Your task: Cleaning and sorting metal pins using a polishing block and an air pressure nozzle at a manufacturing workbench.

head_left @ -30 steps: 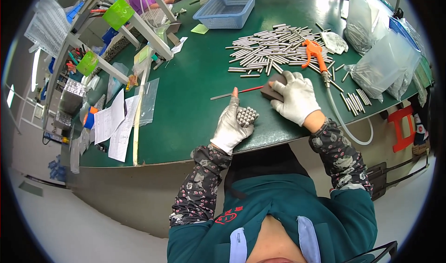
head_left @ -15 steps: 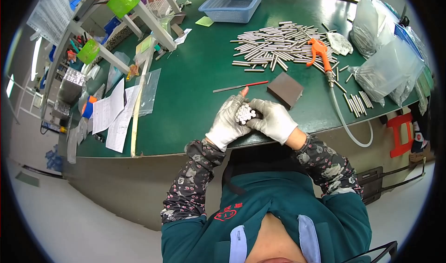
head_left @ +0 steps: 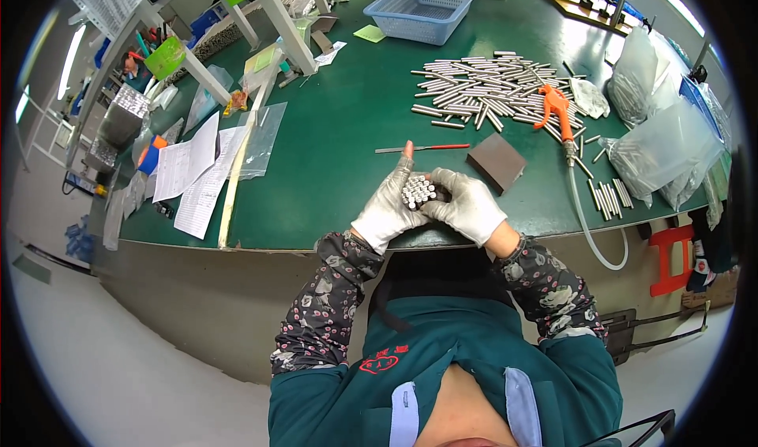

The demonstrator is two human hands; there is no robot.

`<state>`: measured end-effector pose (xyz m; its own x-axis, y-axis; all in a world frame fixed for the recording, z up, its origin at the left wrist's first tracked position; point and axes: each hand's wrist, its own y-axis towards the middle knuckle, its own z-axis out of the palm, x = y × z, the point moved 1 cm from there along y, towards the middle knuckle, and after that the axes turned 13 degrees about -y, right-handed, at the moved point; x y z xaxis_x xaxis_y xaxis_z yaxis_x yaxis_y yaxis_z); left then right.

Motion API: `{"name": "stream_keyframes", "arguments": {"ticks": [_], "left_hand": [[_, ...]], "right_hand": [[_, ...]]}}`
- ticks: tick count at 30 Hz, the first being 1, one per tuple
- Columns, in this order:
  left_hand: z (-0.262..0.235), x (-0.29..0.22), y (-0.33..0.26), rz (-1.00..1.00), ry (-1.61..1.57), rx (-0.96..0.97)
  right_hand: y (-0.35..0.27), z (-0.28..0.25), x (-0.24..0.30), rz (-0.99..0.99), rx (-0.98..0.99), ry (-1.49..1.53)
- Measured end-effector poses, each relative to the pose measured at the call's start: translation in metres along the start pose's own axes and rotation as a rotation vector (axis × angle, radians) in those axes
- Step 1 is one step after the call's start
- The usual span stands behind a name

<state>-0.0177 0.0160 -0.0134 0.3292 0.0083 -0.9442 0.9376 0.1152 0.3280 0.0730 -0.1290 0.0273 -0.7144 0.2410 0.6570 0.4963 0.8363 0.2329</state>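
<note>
A bundle of short metal rods [head_left: 418, 193] is held upright between my hands near the table's front edge, shiny round ends facing up. My left hand [head_left: 387, 208], in a whitish glove with the thumb tip bare, wraps the bundle's left side. From the right, my gloved right hand [head_left: 472, 208] closes round it with curled fingers. Just beyond lies a thin file with a red handle [head_left: 430, 147]. A brown rectangular block [head_left: 497, 163] sits right of the file. Farther off spreads a loose pile of similar metal rods [head_left: 482, 88].
An orange air gun [head_left: 555, 109] with a clear hose lies at the pile's right edge. Several rods [head_left: 609, 199] form a small row near it. Plastic bags of rods [head_left: 659, 151] stand at right. A blue basket [head_left: 422, 13] is at the back; papers [head_left: 207, 186] lie left.
My view has shifted, so the table's things sit farther right and mostly lower. Both hands still grip the bundle, whose rod ends now catch the light less brightly.
</note>
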Motion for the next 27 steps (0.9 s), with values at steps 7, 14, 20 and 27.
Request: {"name": "stream_keyframes", "arguments": {"ticks": [7, 14, 20, 27], "left_hand": [[0.001, 0.0, 0.002, -0.036, 0.07, -0.023], [0.006, 0.001, 0.006, -0.085, -0.04, -0.07], [0.008, 0.001, 0.007, -0.116, 0.082, -0.138], [0.014, 0.003, 0.007, -0.101, -0.043, -0.176]], "right_hand": [[0.0, 0.0, -0.003, 0.014, -0.02, 0.018], [0.001, 0.005, -0.012, 0.005, -0.04, 0.065], [0.002, 0.005, -0.013, 0.037, -0.042, 0.125], [0.002, 0.004, -0.014, 0.042, -0.016, 0.123]]}}
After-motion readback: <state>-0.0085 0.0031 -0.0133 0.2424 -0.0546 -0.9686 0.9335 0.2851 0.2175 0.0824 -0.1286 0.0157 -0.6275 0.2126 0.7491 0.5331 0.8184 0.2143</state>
